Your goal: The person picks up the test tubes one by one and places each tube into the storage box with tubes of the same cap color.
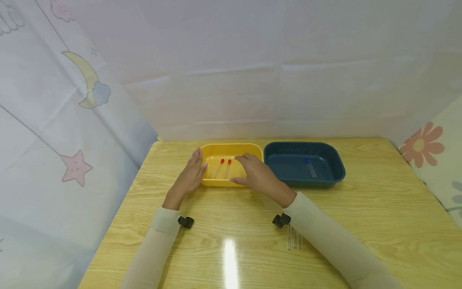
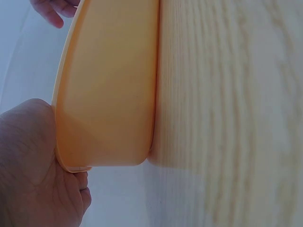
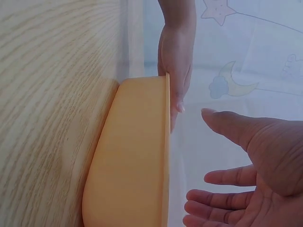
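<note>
My left hand [image 1: 191, 173] holds the left end of a yellow plastic basin [image 1: 231, 183], the thumb over the rim and the fingers along the outer wall. My right hand [image 1: 257, 173] hovers over the basin's right part, fingers spread and nothing between them; the right wrist view shows its palm apart from the rim. Inside the yellow basin lie two clear thin tubes with red caps, a left one [image 1: 221, 161] and a right one [image 1: 229, 162].
A dark blue basin [image 1: 303, 184] stands right beside the yellow one, holding clear tubing with a blue cap [image 1: 308, 159]. Several clear tubes [image 1: 289, 239] lie on the wooden table [image 1: 216, 224], partly hidden by the right sleeve. A patterned curtain [image 1: 223, 100] hangs behind.
</note>
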Tool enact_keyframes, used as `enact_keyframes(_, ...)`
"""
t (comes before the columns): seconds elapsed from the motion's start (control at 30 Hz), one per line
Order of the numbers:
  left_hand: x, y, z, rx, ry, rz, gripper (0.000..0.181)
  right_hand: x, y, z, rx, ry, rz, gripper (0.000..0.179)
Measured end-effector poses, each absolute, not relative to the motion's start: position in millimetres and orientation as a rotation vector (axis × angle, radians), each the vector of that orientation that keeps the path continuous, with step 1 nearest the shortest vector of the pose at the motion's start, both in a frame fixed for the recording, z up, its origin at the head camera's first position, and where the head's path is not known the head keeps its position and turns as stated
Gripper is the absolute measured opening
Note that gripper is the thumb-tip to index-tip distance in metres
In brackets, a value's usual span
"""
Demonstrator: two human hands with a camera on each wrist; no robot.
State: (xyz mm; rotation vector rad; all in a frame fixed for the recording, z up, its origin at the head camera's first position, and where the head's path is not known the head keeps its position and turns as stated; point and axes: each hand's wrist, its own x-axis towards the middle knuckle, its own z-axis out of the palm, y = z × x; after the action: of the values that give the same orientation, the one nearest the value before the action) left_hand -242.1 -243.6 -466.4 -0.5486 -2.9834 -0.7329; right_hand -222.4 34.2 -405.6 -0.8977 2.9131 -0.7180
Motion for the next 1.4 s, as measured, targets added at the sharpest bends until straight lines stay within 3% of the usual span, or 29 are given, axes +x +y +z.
enact_keyframes(1.4,-241.1,-243.2,-466.9,-0.539,-2.983,-0.761,0.067,-178.7,74.1,-406.0,-1.006,3.025,-0.736,0.076)
